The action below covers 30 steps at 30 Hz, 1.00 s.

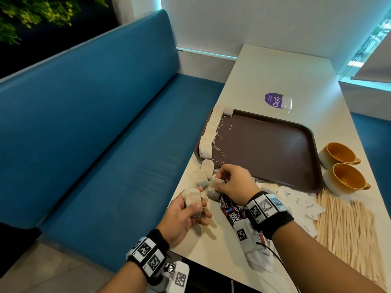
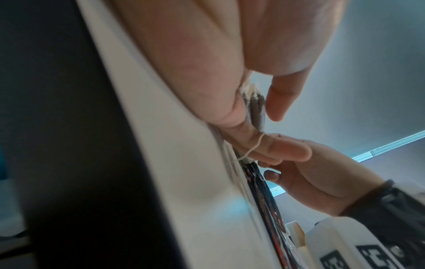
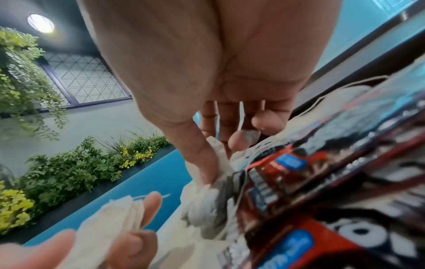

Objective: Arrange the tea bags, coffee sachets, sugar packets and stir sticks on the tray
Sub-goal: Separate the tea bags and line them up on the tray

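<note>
Your left hand (image 1: 186, 210) curls round soft, papery rectangular tea bags (image 1: 192, 200); your right hand (image 1: 234, 182) pinches another crumpled tea bag (image 1: 213, 188) above glossy coffee sachets (image 1: 232, 210).

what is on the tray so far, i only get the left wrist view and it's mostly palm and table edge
Observer: A row of tea bags lies along the left rim of the brown tray; the rest of it is bare.
Operator: is my right hand holding anything
Observer: Yes, the right hand pinches a tea bag just above the coffee sachets.
Operator: and the left
Observer: The left hand grips another tea bag, off the tray near the table edge.
Operator: where are the stir sticks
Observer: The stir sticks are spread on the table at the right, below two orange-lined cups.
</note>
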Motion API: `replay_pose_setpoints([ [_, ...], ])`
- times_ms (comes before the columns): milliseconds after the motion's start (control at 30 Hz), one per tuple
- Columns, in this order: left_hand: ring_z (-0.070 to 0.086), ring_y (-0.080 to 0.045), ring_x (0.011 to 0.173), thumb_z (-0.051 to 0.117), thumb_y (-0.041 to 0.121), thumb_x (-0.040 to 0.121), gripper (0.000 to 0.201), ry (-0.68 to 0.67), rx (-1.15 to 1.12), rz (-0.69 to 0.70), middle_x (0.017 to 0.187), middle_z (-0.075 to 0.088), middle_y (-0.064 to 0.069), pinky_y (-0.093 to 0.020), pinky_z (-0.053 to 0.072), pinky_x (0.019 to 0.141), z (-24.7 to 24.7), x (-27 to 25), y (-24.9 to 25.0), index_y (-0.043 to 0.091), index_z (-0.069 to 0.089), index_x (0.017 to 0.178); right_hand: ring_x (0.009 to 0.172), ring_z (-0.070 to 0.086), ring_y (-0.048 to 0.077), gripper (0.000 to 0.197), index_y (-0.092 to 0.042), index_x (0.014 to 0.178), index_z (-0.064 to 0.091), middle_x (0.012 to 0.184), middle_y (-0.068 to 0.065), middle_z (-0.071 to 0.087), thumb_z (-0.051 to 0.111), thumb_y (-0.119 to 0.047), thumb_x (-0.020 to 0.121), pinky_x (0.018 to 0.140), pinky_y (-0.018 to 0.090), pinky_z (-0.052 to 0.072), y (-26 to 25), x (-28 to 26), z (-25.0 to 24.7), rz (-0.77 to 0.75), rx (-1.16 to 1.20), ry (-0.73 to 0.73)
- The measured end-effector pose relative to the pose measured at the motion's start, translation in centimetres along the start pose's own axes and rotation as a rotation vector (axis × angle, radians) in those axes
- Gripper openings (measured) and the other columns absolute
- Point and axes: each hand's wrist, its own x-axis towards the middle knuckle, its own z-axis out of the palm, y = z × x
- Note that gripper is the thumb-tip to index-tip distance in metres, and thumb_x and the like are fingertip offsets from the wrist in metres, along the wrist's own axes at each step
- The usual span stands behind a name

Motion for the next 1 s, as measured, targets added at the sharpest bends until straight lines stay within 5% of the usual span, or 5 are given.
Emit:
replay_pose_setpoints([
  [367, 0.068, -0.04, 0.083, 0.062, 0.036, 0.095, 0.053, 0.035, -0.041, -0.002, 0.101, 0.061, -0.023, -0.038, 0.059, 0.065, 0.7, -0.1, 0.4, -0.002, 0.051, 0.13, 0.079, 0.073, 0.004, 0.013, -0.015, 0.091, 0.075, 0.083, -0.006, 0.078, 0.075, -0.003, 0.086, 0.074, 0.018, 0.057, -0.7, -2.9, -3.7, -0.064, 0.522, 0.184],
  [533, 0.071, -0.039, 0.081, 0.037, 0.061, 0.093, 0.076, 0.021, -0.008, -0.085, 0.099, 0.069, -0.031, -0.038, 0.062, 0.069, 1.1, -0.4, 0.8, -0.006, 0.064, 0.12, 0.075, 0.066, 0.026, 0.023, 0.007, 0.102, 0.068, 0.085, 0.015, 0.071, 0.074, 0.014, 0.081, 0.065, 0.028, 0.059, -1.8, -4.4, -2.5, -0.096, 0.769, -0.227],
  [667, 0.07, -0.036, 0.086, 0.025, 0.07, 0.09, 0.083, -0.024, 0.012, -0.155, 0.11, 0.071, -0.028, -0.045, 0.057, 0.077, 1.0, -0.5, 1.0, 0.008, 0.076, 0.113, 0.07, 0.066, 0.024, 0.027, -0.008, 0.103, 0.073, 0.087, 0.013, 0.077, 0.077, 0.006, 0.081, 0.068, 0.033, 0.059, -2.0, -4.6, -0.1, -0.137, 0.42, -0.412],
  [800, 0.072, -0.025, 0.078, 0.026, 0.063, 0.099, 0.071, -0.039, 0.034, -0.165, 0.083, 0.071, -0.011, -0.044, 0.059, 0.073, 0.8, -0.5, 1.1, 0.007, 0.064, 0.123, 0.079, 0.074, 0.029, 0.022, -0.019, 0.093, 0.074, 0.085, 0.007, 0.077, 0.074, -0.002, 0.079, 0.078, 0.045, 0.061, -2.0, -3.8, 1.7, -0.142, 0.224, -0.231],
  [1000, 0.072, -0.034, 0.085, 0.064, 0.009, 0.09, 0.033, -0.051, 0.053, -0.08, 0.101, 0.07, -0.021, -0.035, 0.058, 0.061, 0.2, -0.3, 0.7, 0.001, 0.057, 0.121, 0.064, 0.061, 0.0, 0.017, -0.027, 0.091, 0.075, 0.085, -0.01, 0.073, 0.082, -0.018, 0.078, 0.063, 0.017, 0.049, -1.6, -2.8, 1.8, -0.186, 0.176, -0.159],
])
